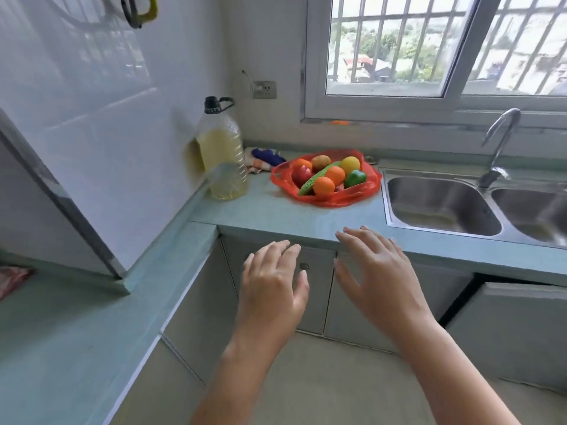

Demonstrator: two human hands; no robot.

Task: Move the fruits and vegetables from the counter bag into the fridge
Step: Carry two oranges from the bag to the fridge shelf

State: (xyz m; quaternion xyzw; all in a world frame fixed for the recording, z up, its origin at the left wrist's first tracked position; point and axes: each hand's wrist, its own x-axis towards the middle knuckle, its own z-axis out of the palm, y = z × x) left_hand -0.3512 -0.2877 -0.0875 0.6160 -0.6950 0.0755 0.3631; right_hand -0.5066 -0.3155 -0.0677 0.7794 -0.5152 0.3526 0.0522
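A red plastic bag (362, 196) lies spread open on the green counter (276, 213), left of the sink. In it sit two oranges (324, 185), a green cucumber (310, 185), a yellow lemon (350, 165), a green pepper (355, 178), a brown kiwi (321, 162) and a red fruit (301, 174). My left hand (273, 283) and my right hand (376, 265) hover in front of the counter edge, fingers spread, holding nothing. Both are well short of the bag. A white fridge side (79, 118) rises at the left.
A big bottle of yellow oil (222, 154) stands left of the bag, with a crumpled cloth (265, 157) behind it. A steel double sink (445, 204) and tap (498, 145) lie to the right. Cabinet doors (316, 289) sit under the counter.
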